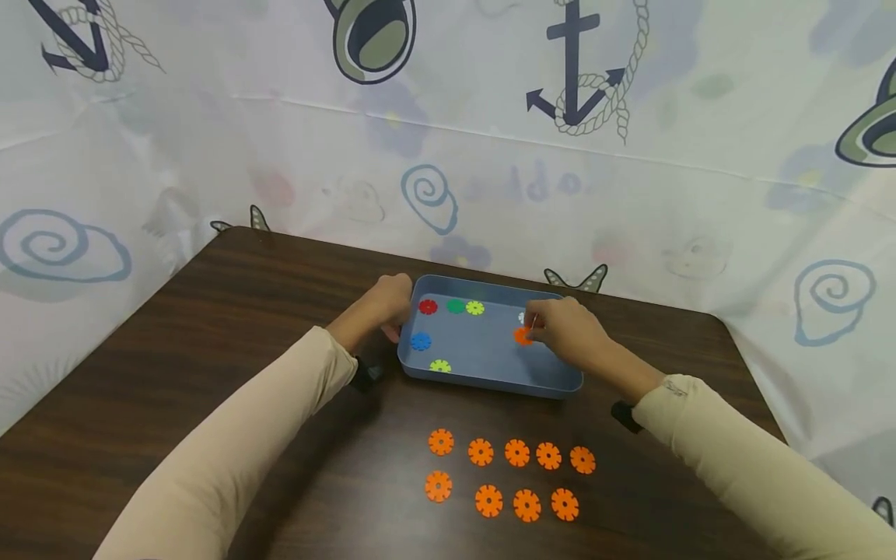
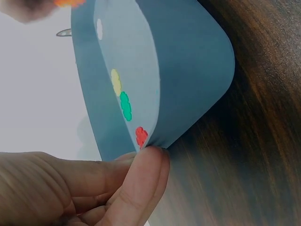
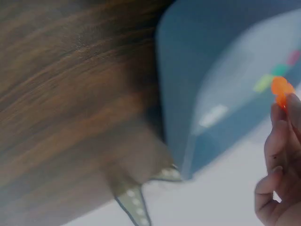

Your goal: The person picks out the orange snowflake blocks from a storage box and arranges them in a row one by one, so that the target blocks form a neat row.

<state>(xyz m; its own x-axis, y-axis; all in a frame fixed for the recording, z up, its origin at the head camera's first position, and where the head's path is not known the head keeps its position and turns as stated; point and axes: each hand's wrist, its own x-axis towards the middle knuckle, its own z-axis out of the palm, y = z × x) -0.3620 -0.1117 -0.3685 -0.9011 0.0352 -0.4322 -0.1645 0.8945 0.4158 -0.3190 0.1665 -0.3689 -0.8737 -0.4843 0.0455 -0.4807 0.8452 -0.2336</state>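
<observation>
A blue-grey tray (image 1: 483, 377) stands on the table, and my left hand (image 1: 393, 302) pinches its left rim between thumb and fingers. Over the tray's right part, my right hand (image 1: 570, 330) pinches an orange notched disc (image 1: 523, 336); the right wrist view shows the same orange disc (image 3: 281, 89) at the fingertips. Inside the tray lie a red disc (image 1: 428, 307), a green disc (image 1: 456, 306), a yellow-green disc (image 1: 475, 308), a blue disc (image 1: 421, 341) and another yellow-green disc (image 1: 440, 365). A white disc (image 1: 521, 317) is partly hidden by my right hand.
In front of the tray, several orange discs (image 1: 517, 453) lie in two rows on the dark wooden table (image 1: 315, 482). A printed cloth (image 1: 483, 202) hangs behind the table's back edge.
</observation>
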